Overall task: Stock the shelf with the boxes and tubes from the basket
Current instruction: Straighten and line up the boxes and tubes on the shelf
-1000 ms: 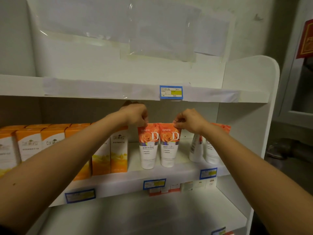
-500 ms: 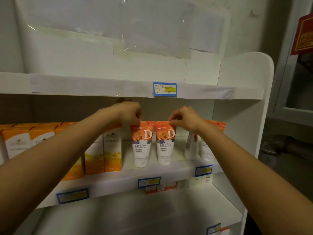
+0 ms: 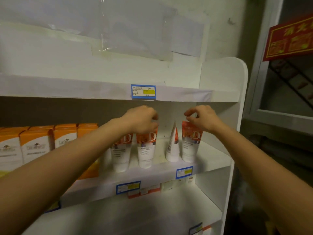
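Left hand (image 3: 142, 119): was seen curled over the tops of two tubes (image 3: 146, 153); whether they were gripped could not be told, as the fingers were blurred.
Right hand (image 3: 201, 117): was seen released, with thumb and forefinger parted just above the end tube (image 3: 190, 146).
Tubes: four were stood cap-down in a row on the shelf (image 3: 211, 160), at 6 o'clock from the tag (image 3: 143, 92); the third was turned edge-on.
Boxes (image 3: 39, 145): were ranked on the same shelf, at 9 o'clock from the tubes.

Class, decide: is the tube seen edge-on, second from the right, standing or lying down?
Standing. The edge-on tube rests cap-down on the shelf, its crimped end pointing up.
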A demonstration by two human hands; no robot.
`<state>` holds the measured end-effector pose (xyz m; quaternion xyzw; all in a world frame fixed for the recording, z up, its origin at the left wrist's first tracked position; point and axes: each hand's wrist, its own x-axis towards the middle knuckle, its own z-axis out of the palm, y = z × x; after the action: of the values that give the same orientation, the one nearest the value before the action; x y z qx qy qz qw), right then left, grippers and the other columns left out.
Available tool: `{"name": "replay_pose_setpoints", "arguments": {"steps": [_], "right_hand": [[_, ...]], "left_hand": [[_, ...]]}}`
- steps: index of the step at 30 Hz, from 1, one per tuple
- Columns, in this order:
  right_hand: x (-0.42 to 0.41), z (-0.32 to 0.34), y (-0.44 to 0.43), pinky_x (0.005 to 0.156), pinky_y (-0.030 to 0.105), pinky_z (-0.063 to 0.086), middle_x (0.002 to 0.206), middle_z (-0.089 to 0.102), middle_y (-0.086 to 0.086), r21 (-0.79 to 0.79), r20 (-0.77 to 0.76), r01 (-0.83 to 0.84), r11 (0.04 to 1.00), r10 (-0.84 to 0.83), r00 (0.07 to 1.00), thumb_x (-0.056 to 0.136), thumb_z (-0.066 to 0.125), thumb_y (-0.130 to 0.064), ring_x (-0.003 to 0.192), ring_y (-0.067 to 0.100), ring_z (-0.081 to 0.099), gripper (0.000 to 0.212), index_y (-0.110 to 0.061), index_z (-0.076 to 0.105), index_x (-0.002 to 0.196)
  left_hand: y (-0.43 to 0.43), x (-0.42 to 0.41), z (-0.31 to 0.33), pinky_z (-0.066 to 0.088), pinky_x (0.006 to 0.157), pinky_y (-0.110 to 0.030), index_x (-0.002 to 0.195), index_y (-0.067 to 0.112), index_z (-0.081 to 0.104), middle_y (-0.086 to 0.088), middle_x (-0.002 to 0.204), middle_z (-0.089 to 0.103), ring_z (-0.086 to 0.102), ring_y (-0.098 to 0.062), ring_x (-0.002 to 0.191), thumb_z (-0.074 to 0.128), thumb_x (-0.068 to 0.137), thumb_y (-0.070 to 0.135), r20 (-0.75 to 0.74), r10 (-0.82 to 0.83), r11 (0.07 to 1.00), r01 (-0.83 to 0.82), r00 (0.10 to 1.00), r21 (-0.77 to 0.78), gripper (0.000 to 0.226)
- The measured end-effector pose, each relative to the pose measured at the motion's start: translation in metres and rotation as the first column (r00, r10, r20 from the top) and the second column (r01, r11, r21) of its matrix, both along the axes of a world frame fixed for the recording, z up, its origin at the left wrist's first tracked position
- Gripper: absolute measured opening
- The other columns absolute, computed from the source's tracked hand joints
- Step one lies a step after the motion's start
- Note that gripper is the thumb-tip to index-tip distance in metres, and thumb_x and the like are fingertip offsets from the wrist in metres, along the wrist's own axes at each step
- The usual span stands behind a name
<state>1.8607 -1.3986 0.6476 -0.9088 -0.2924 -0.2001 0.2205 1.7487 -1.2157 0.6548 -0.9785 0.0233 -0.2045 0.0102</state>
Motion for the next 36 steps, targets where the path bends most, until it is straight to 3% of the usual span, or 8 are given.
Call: {"name": "replay_pose_setpoints", "arguments": {"steps": [5, 9, 14, 16, 19, 23, 28, 36], "right_hand": [[0.010, -0.009, -0.016, 0.095, 0.044, 0.050, 0.123, 0.064, 0.005, -0.087, 0.017, 0.144, 0.986, -0.143, 0.990, 0.088, 0.057, -0.028, 0.109, 0.025, 0.061, 0.030, -0.019, 0.062, 0.117], [0.019, -0.016, -0.014, 0.091, 0.045, 0.052, 0.117, 0.067, 0.007, -0.102, 0.064, 0.179, 0.978, -0.173, 0.983, 0.087, 0.059, -0.024, 0.104, 0.027, 0.063, 0.027, -0.021, 0.065, 0.113], [0.030, -0.020, -0.011, 0.088, 0.044, 0.054, 0.113, 0.067, 0.010, -0.114, 0.088, 0.202, 0.973, -0.192, 0.977, 0.085, 0.059, -0.013, 0.100, 0.030, 0.064, 0.026, -0.020, 0.067, 0.109], [0.033, -0.021, -0.011, 0.088, 0.042, 0.053, 0.112, 0.068, 0.010, -0.114, 0.088, 0.206, 0.972, -0.197, 0.976, 0.085, 0.057, -0.010, 0.100, 0.031, 0.064, 0.026, -0.019, 0.070, 0.105], [0.038, -0.023, -0.013, 0.086, 0.038, 0.052, 0.111, 0.068, 0.012, -0.077, 0.087, 0.200, 0.977, -0.194, 0.977, 0.083, 0.055, -0.008, 0.100, 0.033, 0.063, 0.028, -0.019, 0.072, 0.103], [0.045, -0.020, -0.017, 0.085, 0.036, 0.049, 0.112, 0.067, 0.014, -0.077, 0.065, 0.177, 0.981, -0.172, 0.983, 0.084, 0.055, -0.008, 0.102, 0.034, 0.062, 0.026, -0.015, 0.071, 0.104], [0.050, -0.018, -0.020, 0.088, 0.035, 0.048, 0.117, 0.066, 0.012, -0.146, 0.057, 0.141, 0.979, -0.134, 0.989, 0.089, 0.053, -0.009, 0.104, 0.031, 0.061, 0.026, -0.012, 0.067, 0.110], [0.055, -0.013, -0.011, 0.091, 0.034, 0.045, 0.120, 0.065, 0.013, -0.154, 0.028, 0.062, 0.986, -0.059, 0.998, 0.090, 0.052, -0.010, 0.107, 0.029, 0.060, 0.026, -0.007, 0.066, 0.112]], "left_hand": [[-0.042, 0.033, -0.011, 0.046, 0.085, -0.037, 0.090, 0.006, 0.067, -0.009, 0.098, 0.066, 0.060, -0.026, 0.095, 0.045, 0.091, 0.043, 0.073, 0.011, 0.998, -0.015, 0.997, 0.062, 0.043], [-0.061, 0.052, -0.013, 0.038, 0.096, -0.039, 0.059, 0.014, 0.043, 0.000, 0.064, 0.046, 0.049, -0.021, 0.078, 0.047, 0.089, 0.046, 0.078, 0.068, 0.995, -0.073, 0.995, 0.067, 0.044], [-0.065, 0.063, -0.010, 0.035, 0.100, -0.037, 0.066, 0.011, 0.046, -0.002, 0.070, 0.049, 0.058, -0.025, 0.092, 0.053, 0.089, 0.025, 0.094, 0.148, 0.984, -0.156, 0.984, 0.081, 0.028], [-0.061, 0.065, -0.007, 0.037, 0.099, -0.037, 0.066, 0.010, 0.052, -0.001, 0.066, 0.049, 0.059, -0.023, 0.090, 0.056, 0.087, 0.024, 0.069, 0.155, 0.986, -0.159, 0.985, 0.042, 0.026], [-0.053, 0.070, -0.005, 0.043, 0.093, -0.035, 0.083, 0.011, 0.062, -0.003, 0.077, 0.056, 0.056, -0.021, 0.081, 0.058, 0.086, 0.022, 0.043, 0.145, 0.989, -0.144, 0.988, -0.031, 0.012], [-0.043, 0.075, -0.005, 0.047, 0.079, -0.031, 0.067, 0.013, 0.052, 0.000, 0.065, 0.051, 0.056, -0.019, 0.076, 0.059, 0.087, 0.022, 0.008, 0.134, 0.991, -0.134, 0.991, -0.032, 0.022], [-0.041, 0.078, -0.003, 0.049, 0.075, -0.031, 0.082, 0.013, 0.058, 0.000, 0.066, 0.050, 0.056, -0.020, 0.076, 0.060, 0.087, 0.021, 0.029, 0.124, 0.992, -0.124, 0.992, 0.012, 0.010], [-0.030, 0.074, 0.000, 0.054, 0.080, -0.032, 0.094, 0.006, 0.065, -0.007, 0.086, 0.062, 0.062, -0.021, 0.083, 0.060, 0.087, 0.023, -0.027, 0.118, 0.991, -0.120, 0.993, -0.059, 0.019]]}}
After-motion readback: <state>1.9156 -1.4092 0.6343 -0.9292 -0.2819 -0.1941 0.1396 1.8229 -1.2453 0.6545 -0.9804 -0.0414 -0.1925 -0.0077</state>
